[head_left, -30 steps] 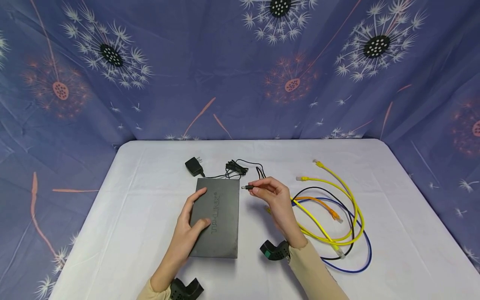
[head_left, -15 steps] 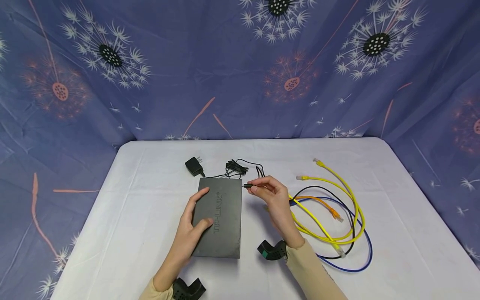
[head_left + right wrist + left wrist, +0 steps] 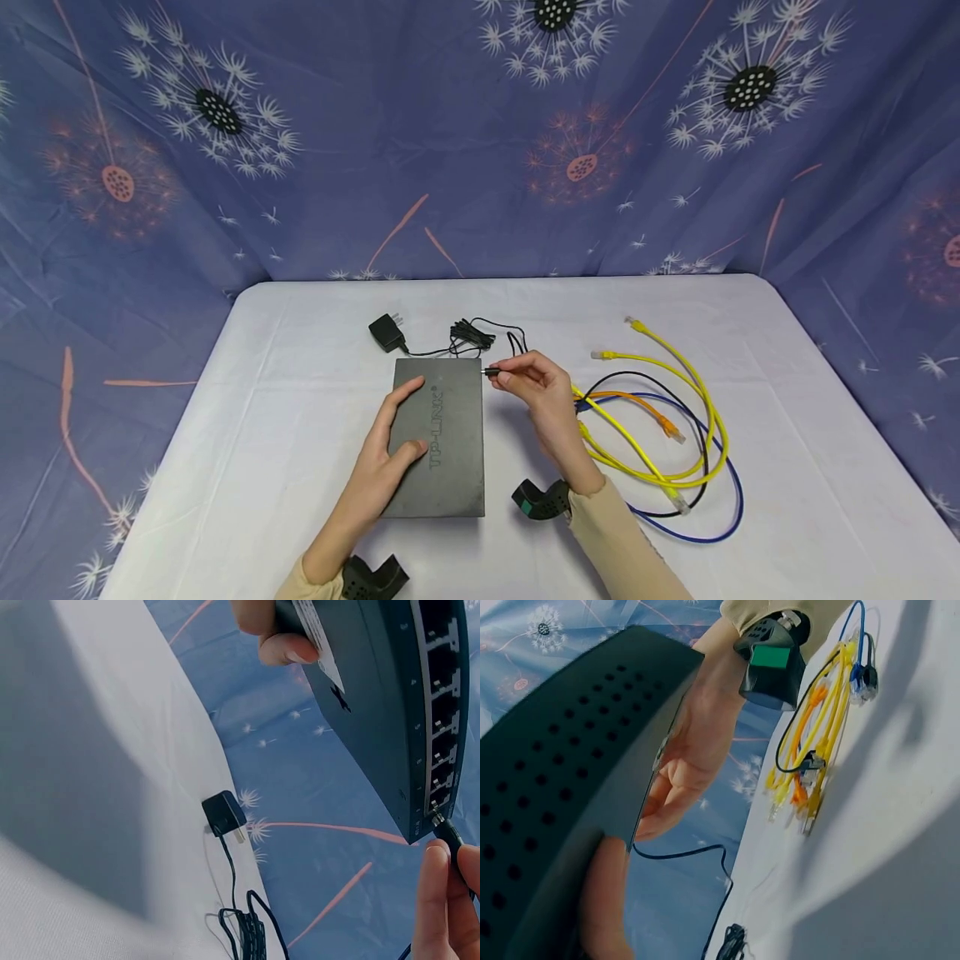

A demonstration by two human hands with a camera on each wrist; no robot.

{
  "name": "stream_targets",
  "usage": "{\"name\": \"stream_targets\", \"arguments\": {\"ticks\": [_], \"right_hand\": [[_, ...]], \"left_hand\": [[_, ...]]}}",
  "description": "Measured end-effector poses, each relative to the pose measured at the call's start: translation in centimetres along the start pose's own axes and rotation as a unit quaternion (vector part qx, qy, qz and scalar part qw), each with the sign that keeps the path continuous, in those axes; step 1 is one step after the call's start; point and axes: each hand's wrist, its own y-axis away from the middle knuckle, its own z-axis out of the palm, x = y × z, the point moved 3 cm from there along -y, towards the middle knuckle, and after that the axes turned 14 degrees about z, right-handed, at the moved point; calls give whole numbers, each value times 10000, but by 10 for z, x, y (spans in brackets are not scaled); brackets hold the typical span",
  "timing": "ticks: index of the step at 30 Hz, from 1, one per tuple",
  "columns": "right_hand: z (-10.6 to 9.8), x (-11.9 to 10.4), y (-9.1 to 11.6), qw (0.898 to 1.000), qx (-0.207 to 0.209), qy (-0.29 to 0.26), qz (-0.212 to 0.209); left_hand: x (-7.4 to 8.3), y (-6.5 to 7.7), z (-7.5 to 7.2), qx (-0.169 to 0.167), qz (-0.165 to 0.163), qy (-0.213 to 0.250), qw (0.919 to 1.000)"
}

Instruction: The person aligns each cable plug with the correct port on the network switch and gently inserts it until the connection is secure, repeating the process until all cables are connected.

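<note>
My left hand grips a dark grey network switch by its left side, thumb and a finger on the lettered top. In the right wrist view, other fingertips press its underside. The switch is held above the table, its row of ports facing right. My right hand pinches a black barrel plug between thumb and fingers. The plug's metal tip shows at the port face, by the end of the row; whether any of it is inside a socket I cannot tell. A thin black cord runs from the plug.
Behind the switch lie a black power adapter and its bundled cord on the white table. Right of my right hand are coiled yellow cables, an orange cable and a blue cable. A patterned curtain hangs behind.
The gap between plug and switch has closed to almost nothing. My right hand has shifted slightly left, and the switch has tilted so its top faces up more.
</note>
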Motion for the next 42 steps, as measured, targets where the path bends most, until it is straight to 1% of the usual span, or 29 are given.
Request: {"name": "stream_targets", "arguments": {"ticks": [4,9,16,20,24,29,37,42], "right_hand": [[0,-1,1,9999,-81,18,-72],[-1,-2,2,9997,-141,83,-169],[0,-3,4,9995,-233,85,-208],[1,-3,5,9995,-259,118,-149],[1,-1,5,9997,-194,175,-26],[2,1,5,9997,-202,169,-13],[2,2,1,9995,-257,151,70],[-2,3,2,9994,-267,138,144]], "left_hand": [[2,0,0,-196,91,-156,9996],[4,0,-1,-364,95,-231,9990],[5,2,0,-449,-40,-398,9982],[5,3,1,-465,-53,-458,9979],[5,4,1,-449,-81,-502,9977],[4,4,1,-411,-111,-468,9980],[0,3,2,-137,-124,-168,9997],[-1,1,2,-48,-130,-88,9999]]}}
